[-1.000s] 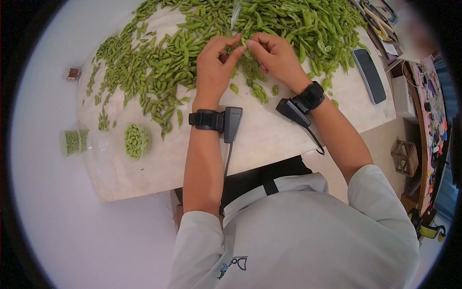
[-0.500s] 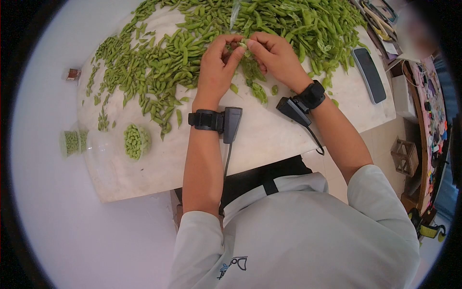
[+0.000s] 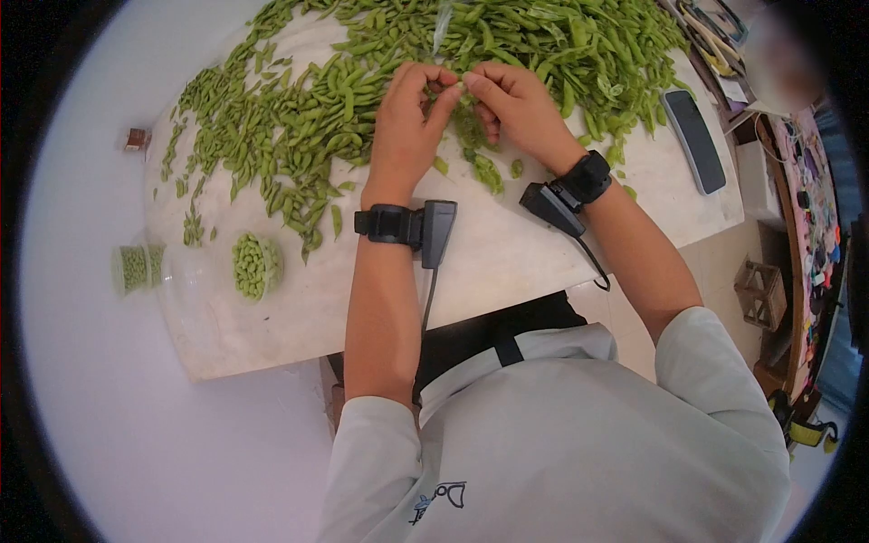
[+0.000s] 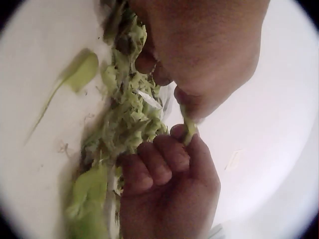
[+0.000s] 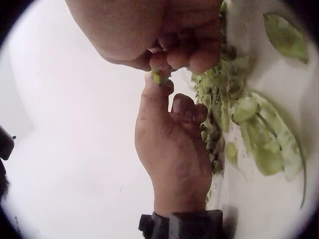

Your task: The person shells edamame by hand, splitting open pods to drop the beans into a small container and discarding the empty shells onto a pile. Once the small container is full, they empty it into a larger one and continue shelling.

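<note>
The left hand (image 3: pixel 406 129) and right hand (image 3: pixel 525 111) pinch an edamame pod (image 4: pixel 189 129) between their fingers; likely light, pliable and easily torn, it is best held by its ends.

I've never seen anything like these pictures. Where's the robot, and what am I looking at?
There's no robot here, just a person working with two bare hands, the left and the right. The wide picture looks down from a camera on the head. The two close ones come from small cameras worn on the wrists, the dark boxes on black straps.

On the pale table lie heaps of green pods, a clear tub of green beans and what looks like a phone. Between them, the fingertips of both hands pinch a small green piece, probably a pod; the fingers hide most of it.
</note>
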The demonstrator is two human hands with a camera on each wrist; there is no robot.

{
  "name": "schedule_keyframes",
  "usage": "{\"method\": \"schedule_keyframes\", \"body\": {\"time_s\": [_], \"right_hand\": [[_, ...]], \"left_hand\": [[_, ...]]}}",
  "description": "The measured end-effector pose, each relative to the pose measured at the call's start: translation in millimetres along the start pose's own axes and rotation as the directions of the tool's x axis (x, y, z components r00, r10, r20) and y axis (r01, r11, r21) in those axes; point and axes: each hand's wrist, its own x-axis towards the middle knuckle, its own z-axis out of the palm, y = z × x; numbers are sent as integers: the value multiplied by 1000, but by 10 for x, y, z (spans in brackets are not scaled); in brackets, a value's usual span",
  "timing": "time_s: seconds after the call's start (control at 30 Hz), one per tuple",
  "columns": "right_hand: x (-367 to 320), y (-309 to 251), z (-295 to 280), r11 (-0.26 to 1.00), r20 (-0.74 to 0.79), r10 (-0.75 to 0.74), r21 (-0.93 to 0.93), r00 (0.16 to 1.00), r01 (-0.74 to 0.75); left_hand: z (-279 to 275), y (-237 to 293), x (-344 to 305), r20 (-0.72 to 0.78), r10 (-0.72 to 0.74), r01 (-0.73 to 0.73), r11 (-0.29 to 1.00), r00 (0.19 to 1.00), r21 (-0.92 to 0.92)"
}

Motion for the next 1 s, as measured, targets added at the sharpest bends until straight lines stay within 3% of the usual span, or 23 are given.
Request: {"method": "schedule_keyframes", "body": {"time_s": [0.2,0.3,0.5,0.6,0.7,0.8,0.9,1.0], "right_hand": [[16,33,11,995,-16,15,-94,1000,-16],[17,39,9,992,-9,14,-126,1000,-15],[7,13,12,989,-2,8,-146,1000,-8],[0,-13,21,989,9,39,-141,999,-37],[-22,-26,32,993,16,41,-113,999,-39],[-18,-17,23,992,15,9,-126,1000,-7],[-13,-6,28,989,-7,-6,-150,1000,5],[-11,21,23,988,-5,-9,-155,1000,8]], "left_hand": [[80,-173,-16,-131,-180,122,923,975,-364],[90,-176,-4,-139,-190,91,847,972,-524],[68,-61,-21,-91,-264,142,744,960,-653],[21,-100,-39,-61,-254,165,775,965,-610],[46,-56,-18,-131,-43,6,964,990,-267],[-21,28,-29,-91,-138,138,990,986,-10],[10,16,-26,-147,-109,105,994,983,-36],[8,-17,-24,-68,-149,150,989,987,12]]}}
